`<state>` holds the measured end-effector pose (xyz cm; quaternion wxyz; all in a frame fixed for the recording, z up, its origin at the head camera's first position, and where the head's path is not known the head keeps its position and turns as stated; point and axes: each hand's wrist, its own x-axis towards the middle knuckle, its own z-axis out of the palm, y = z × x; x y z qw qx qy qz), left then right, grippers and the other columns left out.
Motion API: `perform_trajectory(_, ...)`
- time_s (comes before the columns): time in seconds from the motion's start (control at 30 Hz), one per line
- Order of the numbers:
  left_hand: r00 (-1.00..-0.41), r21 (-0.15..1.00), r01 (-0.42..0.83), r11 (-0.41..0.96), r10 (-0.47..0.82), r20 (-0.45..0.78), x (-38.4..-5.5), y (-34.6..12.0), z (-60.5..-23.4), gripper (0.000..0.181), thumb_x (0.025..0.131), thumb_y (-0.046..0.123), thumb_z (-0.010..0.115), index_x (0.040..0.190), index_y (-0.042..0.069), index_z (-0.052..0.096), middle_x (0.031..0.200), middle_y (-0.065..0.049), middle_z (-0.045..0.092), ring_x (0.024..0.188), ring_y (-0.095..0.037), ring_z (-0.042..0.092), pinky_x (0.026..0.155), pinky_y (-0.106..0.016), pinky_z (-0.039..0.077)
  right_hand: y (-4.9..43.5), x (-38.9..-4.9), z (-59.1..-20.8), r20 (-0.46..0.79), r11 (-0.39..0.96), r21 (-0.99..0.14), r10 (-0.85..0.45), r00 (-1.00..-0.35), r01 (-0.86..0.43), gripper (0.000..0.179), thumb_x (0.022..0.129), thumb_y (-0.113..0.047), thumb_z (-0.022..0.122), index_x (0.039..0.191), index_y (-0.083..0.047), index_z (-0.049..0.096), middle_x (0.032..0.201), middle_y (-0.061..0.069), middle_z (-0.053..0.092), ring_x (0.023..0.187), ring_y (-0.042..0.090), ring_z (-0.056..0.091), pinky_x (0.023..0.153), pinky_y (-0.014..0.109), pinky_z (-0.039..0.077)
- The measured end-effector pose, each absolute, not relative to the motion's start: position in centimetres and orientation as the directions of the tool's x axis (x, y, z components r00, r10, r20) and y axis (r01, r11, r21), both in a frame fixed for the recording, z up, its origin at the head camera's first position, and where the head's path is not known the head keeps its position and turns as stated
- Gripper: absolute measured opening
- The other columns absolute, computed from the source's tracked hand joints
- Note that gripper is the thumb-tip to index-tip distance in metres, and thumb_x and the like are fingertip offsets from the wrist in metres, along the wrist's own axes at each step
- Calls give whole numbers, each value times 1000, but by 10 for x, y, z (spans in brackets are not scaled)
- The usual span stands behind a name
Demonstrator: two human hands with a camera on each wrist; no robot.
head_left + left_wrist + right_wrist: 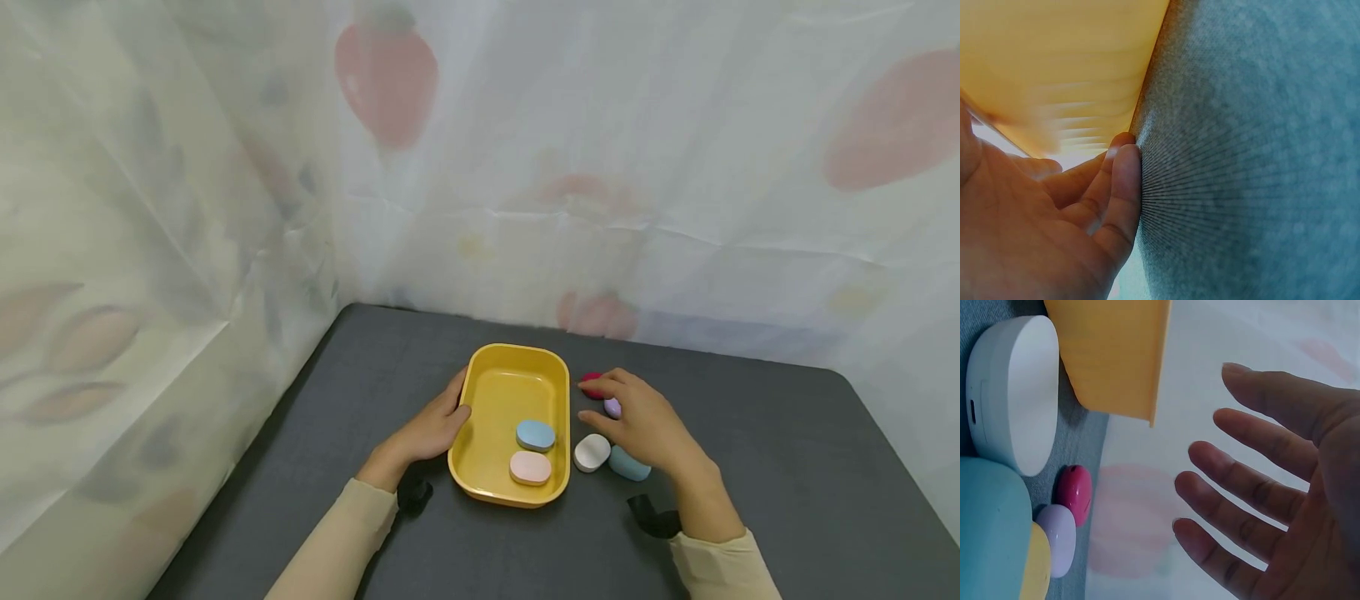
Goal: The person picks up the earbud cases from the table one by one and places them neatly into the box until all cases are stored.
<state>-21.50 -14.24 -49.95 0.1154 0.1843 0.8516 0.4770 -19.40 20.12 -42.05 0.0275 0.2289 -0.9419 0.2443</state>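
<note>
My left hand (431, 425) grips the left rim of a yellow rectangular tray (486, 492), thumb over the edge and fingers along its outer wall. Inside, towards the near end, lie a light blue oval case (536, 435) and a pale pink one (530, 468). To the right of the tray, my right hand (645, 421) hovers with fingers spread and nothing between them. Beneath and beside it are a white earbud case (1032, 394) with a small port slot, a teal case (991, 531), a yellow one (1036, 562), a lilac one (1060, 540) and a crimson one (1074, 495).
A dark grey table (787, 467) carries everything. Pale curtains (645, 167) with fruit prints hang behind it and on the left. Black wrist mounts (654, 518) show below both wrists.
</note>
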Motion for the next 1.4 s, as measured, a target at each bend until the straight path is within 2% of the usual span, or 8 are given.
perform_trajectory(0.27, -913, 857, 176, 485, 405, -42, -215, -142, -499, 67, 111, 20, 36, 169, 20, 3, 175, -4, 12, 158, -21, 21, 124, -50, 26, 206, -193, -416, 91, 790, -448, -425, -901, -418, 43, 90, -28, 81, 131, -17, 72, 114, -1, 65, 103, 26, 64, 85, 44, 53)
perform_trajectory(0.5, -909, 859, 178, 480, 414, -44, -214, -142, -498, 67, 111, 20, 36, 169, 20, 2, 175, -5, 12, 157, -23, 26, 122, -50, 29, 207, -194, -416, 9, 809, -437, -433, -901, -393, 48, 89, -29, 82, 134, -15, 70, 123, 7, 66, 107, 30, 65, 89, 52, 54)
perform_trajectory(0.7, -905, 862, 188, 470, 423, -33, -214, -142, -497, 67, 111, 19, 36, 169, 20, 1, 175, -6, 12, 156, -24, 28, 120, -51, 31, 207, -195, -418, -45, 808, -447, -449, -893, -384, 51, 88, -28, 83, 134, -13, 69, 128, 10, 65, 110, 32, 65, 91, 54, 54)
perform_trajectory(0.87, -903, 865, 198, 460, 430, -22, -214, -143, -498, 67, 111, 18, 36, 169, 20, 1, 175, -7, 12, 157, -25, 26, 121, -52, 29, 206, -195, -420, -84, 807, -449, -467, -880, -384, 49, 86, -27, 84, 130, -13, 71, 129, 7, 65, 110, 30, 65, 90, 50, 54)
perform_trajectory(1.07, -904, 863, 193, 467, 426, -28, -214, -143, -499, 67, 111, 18, 36, 169, 19, 1, 175, -7, 12, 157, -24, 25, 122, -52, 28, 203, -195, -423, -142, 816, -441, -474, -869, -373, 48, 82, -24, 87, 126, -14, 73, 129, 6, 67, 110, 28, 65, 93, 52, 53)
perform_trajectory(1.4, -902, 860, 204, 467, 432, -21, -214, -142, -496, 68, 111, 18, 36, 169, 18, 0, 175, -9, 11, 159, -26, 21, 124, -54, 26, 201, -197, -430, -150, 797, -440, -518, -842, -413, 42, 74, -16, 92, 114, -16, 78, 121, 2, 71, 112, 23, 63, 95, 48, 52)
